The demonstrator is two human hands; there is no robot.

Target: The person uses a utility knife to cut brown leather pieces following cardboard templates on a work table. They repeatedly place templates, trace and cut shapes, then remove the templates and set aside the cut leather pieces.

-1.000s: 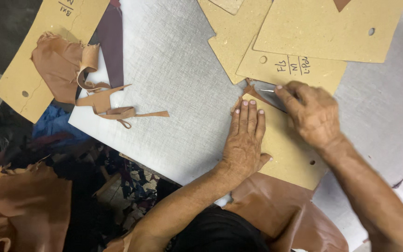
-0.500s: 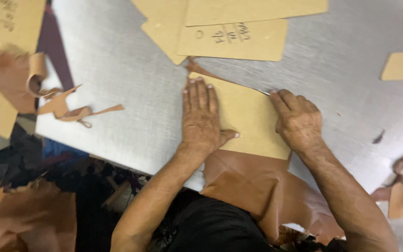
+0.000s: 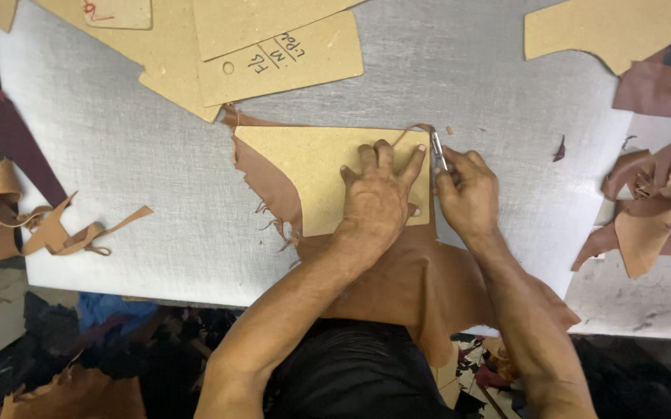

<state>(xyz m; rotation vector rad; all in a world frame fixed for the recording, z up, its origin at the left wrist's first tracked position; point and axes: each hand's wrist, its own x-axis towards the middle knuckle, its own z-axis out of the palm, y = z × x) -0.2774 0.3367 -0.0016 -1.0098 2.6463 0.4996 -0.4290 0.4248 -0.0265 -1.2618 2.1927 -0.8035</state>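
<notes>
Since 0.5 s ago our right hand (image 3: pixel 466 192) has closed round a small metal knife (image 3: pixel 437 152); back then it lay open on the far edge of the cardboard template (image 3: pixel 320 171), no blade showing. Left hand (image 3: pixel 376 203) has shifted towards the template's right edge, and the view has swung so the whole piece sits more central.

Going big to small: grey cutting board (image 3: pixel 133 178) carries it all, w/ the brown leather hide (image 3: pixel 405 287) draped over its near edge under our arms. Template lies flat on the hide, top right corner at the blade. Left fingers are spread flat, pressing it down, gripping nothing. Right fingers are clenched on the knife, tip at the template's right edge near a thin curl of trimmed leather (image 3: pixel 417 129).

To cut well, we judge: keep the left palm's weight close to the blade so the card can't creep, run the blade tight against the card edge, fingertips clear of the cut line.

Loose leather scraps (image 3: pixel 56 229) lie well apart at left; more templates (image 3: pixel 281 58) sit above.
</notes>
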